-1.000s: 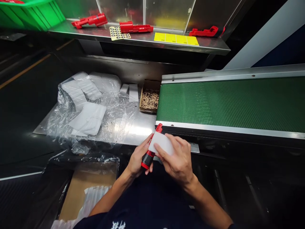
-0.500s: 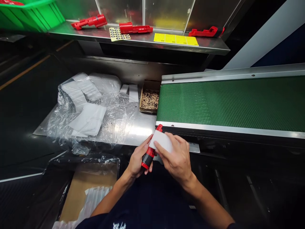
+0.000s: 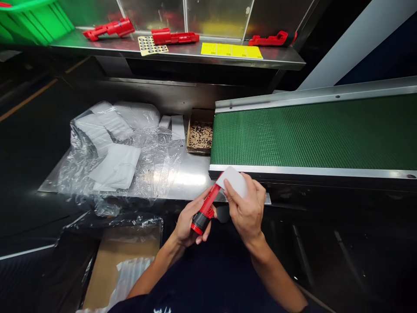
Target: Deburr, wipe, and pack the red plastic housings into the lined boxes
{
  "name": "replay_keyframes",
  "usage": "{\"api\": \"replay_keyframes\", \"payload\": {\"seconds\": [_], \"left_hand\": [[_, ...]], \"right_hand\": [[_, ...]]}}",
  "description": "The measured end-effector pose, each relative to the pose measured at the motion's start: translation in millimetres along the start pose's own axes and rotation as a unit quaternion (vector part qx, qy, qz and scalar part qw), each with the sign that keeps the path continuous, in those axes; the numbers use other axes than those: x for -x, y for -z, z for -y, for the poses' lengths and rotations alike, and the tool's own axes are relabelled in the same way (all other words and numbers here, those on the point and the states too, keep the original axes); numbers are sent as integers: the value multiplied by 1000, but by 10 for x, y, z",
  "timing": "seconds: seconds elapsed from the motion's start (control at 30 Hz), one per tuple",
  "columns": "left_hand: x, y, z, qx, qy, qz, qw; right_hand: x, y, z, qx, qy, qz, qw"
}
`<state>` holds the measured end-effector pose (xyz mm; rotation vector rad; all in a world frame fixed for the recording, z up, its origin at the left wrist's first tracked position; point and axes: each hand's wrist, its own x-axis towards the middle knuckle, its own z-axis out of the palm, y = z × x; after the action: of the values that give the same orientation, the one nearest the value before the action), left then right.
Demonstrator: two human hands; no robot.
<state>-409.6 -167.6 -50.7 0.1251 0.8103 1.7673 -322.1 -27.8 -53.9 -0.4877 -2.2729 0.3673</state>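
Note:
A red tool with a black band [image 3: 206, 208] is in my left hand [image 3: 191, 219], its fingers wrapped round the lower part. The tool tilts, its far end pointing up and to the right. My right hand [image 3: 246, 208] pinches a white sheet [image 3: 235, 179] against that far end and covers the tip. Both hands are just in front of the metal table's edge. More white sheets [image 3: 119, 167] lie on clear plastic bags on the left of the table [image 3: 192, 176].
A green conveyor belt [image 3: 309, 134] runs to the right. Beside its left end stands a cardboard box [image 3: 200, 134] of small black parts. Red housings [image 3: 176, 38] and yellow labels [image 3: 231, 50] lie on the shelf [image 3: 276, 61]; a green bin [image 3: 39, 21] is upper left.
My right hand has moved the white sheet up along the tool to its far end, uncovering the tool's middle. The whole view has shifted slightly.

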Motion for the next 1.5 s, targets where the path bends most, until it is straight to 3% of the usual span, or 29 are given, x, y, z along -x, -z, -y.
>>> {"api": "replay_keyframes", "payload": {"seconds": [0.1, 0.27, 0.4, 0.47, 0.63, 0.7, 0.83, 0.93, 1.03, 1.2, 1.43, 1.5], "left_hand": [[-36, 4, 18, 3, 4, -4, 1000], [-38, 55, 41, -2, 13, -33, 999], [1, 30, 6, 5, 14, 1, 1000], [9, 14, -17, -6, 17, 4, 1000], [10, 16, -44, -30, 23, -23, 999], [21, 16, -50, -24, 19, -7, 1000], [55, 0, -66, -22, 11, 36, 999], [65, -14, -74, -31, 11, 42, 999], [59, -21, -75, -40, 3, 34, 999], [56, -19, -83, -80, 5, 17, 997], [95, -13, -102, -113, 0, 6, 994], [96, -8, -99, -120, 6, -1, 993]], "right_hand": [[-30, 59, -46, -31, 9, -14, 999], [56, 158, 66, -133, 86, 75, 985], [37, 129, 0, -35, 27, -4, 999], [10, 143, -28, -40, 24, -31, 998], [11, 213, 40, -180, 101, 66, 976], [10, 198, 20, -140, 79, 54, 985], [-54, 165, -174, 25, -18, -45, 998], [-98, 224, -296, 20, -49, -61, 997], [-93, 327, -313, -54, -38, -33, 997], [-61, 396, -277, -253, 57, 109, 960], [-135, 412, -299, -105, 77, 76, 989], [-171, 441, -309, -94, 107, 91, 986]]}}
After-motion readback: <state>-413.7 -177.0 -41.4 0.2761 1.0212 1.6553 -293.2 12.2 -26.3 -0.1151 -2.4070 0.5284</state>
